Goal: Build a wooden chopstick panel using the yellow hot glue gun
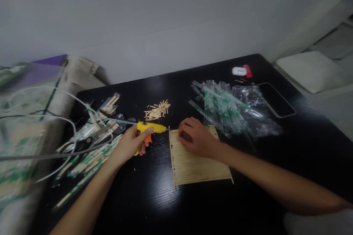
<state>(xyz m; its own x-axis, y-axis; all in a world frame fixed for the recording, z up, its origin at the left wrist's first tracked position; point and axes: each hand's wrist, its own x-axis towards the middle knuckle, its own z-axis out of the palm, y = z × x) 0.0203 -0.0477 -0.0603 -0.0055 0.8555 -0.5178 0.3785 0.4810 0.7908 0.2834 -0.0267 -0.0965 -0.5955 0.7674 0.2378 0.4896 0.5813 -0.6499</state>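
Our left hand (138,142) is wrapped around the handle of a yellow hot-glue gun (154,127), with its orange trigger (148,138) by our fingers. A translucent glue stick (124,121) juts from the gun's back end, leftward over our grip. Right of that grip, the nozzle (168,129) points at the far left corner of a flat panel of thin wooden sticks (198,167); we cannot tell whether it touches.

Our right hand (196,137) rests over the panel's far part, fingers curled down; we cannot tell whether they pinch anything. The panel lies on the black table (132,205), mostly on the near side of this hand.

Beyond the gun we see a heap of short stick pieces (158,111). Left of our gun grip lie green-printed sleeves of sticks (92,163); beyond and right of our right hand, crumpled clear wrappers (223,106) and, farther right, a smartphone (277,99).
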